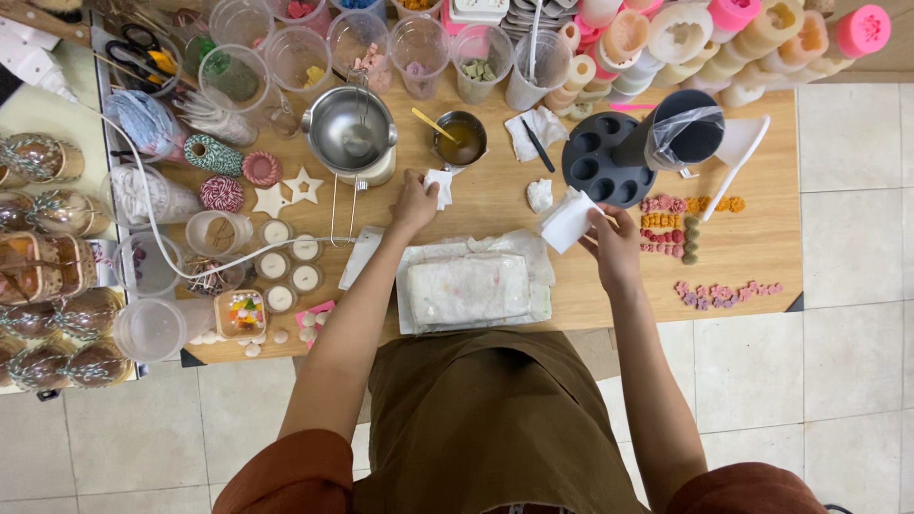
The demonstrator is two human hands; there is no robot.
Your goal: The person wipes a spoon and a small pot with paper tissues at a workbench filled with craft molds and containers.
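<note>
Left hand, centre of frame: closed on a crumpled white tissue, pinched at the fingertips, held just above the wooden table. Small metal cup of amber liquid directly above-right of this grip in the frame, near but not touching; yellow stick leaning in the cup, long axis running from upper left down to lower right. Steel pouring pot just to the upper left of the same hand, its wire handle trailing down toward the bottom of the frame.

Right hand, right of centre: gripping a white folded wipe, fingers wrapped on its right end, wipe projecting up-left from the palm, long axis on that diagonal. Dark round mould tray immediately above this wipe, upper corner of the wipe at or just short of the tray's lower rim; contact not determinable. Black cylinder with a clear bag lying across the tray's upper right.

Nearer hand for the tray: right. Nearer hand for the cup: left.

White wrapped block on plastic sheeting lying between the two forearms, long axis left to right, untouched. Small coloured pieces in rows to the right of the right hand.
</note>
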